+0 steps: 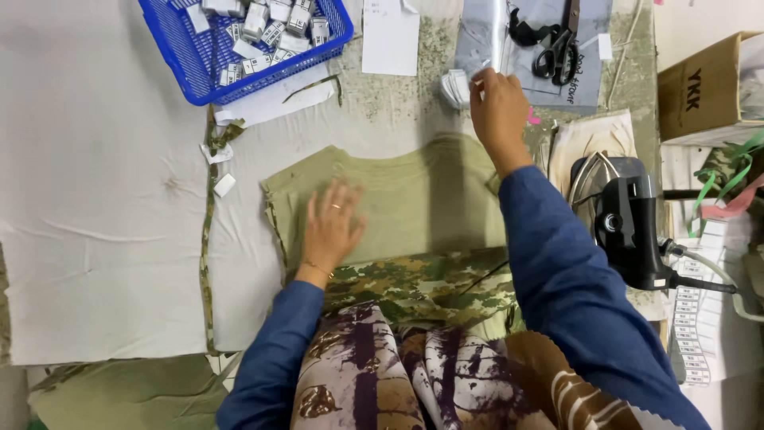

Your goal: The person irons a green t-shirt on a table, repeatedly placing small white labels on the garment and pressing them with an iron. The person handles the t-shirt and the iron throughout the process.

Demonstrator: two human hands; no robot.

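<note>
Matt olive woven cloth (398, 199) mid-frame, blue plastic mesh basket (191, 72) upper left, glossy black plastic-and-metal iron (625, 219) right, brown cardboard box (704, 87) upper right

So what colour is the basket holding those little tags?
Bright blue: the mesh basket at the top left of the head view, holding small white tags.

The left hand (330, 227) lies flat, fingers spread, on an olive green cloth (414, 199) that is spread on the white table cover (95, 199). The right hand (497, 111) reaches forward and touches a small stack of white labels (456, 87). Just right of the cloth stands a black iron (625, 219). A blue basket (203, 68) with labels is at the top, and black scissors (557, 48) lie near
</note>
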